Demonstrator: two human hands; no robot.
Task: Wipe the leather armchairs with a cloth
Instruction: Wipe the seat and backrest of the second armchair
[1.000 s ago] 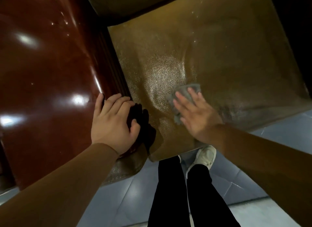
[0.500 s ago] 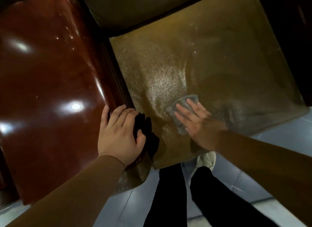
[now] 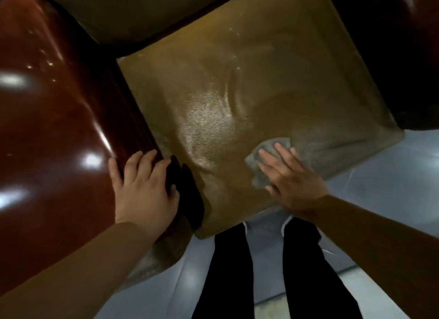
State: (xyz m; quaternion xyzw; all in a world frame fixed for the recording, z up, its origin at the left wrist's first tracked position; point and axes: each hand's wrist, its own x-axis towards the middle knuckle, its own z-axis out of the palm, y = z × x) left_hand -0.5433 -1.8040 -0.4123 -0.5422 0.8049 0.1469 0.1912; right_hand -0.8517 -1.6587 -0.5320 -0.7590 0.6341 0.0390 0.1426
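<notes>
The right hand (image 3: pixel 293 179) presses flat, fingers straight and spread, on a small grey cloth (image 3: pixel 263 160) near the front edge of the olive leather seat cushion (image 3: pixel 249 86). The crumpled cloth's long axis runs along the fingers, pointing toward the backrest. The left hand (image 3: pixel 145 189) rests open on the glossy brown armrest (image 3: pixel 59 119), fingers draped over its inner edge.

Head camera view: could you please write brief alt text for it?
A person's right hand presses a grey cloth flat on an armchair's tan leather seat cushion. Their left hand rests on the glossy reddish-brown armrest.
</notes>
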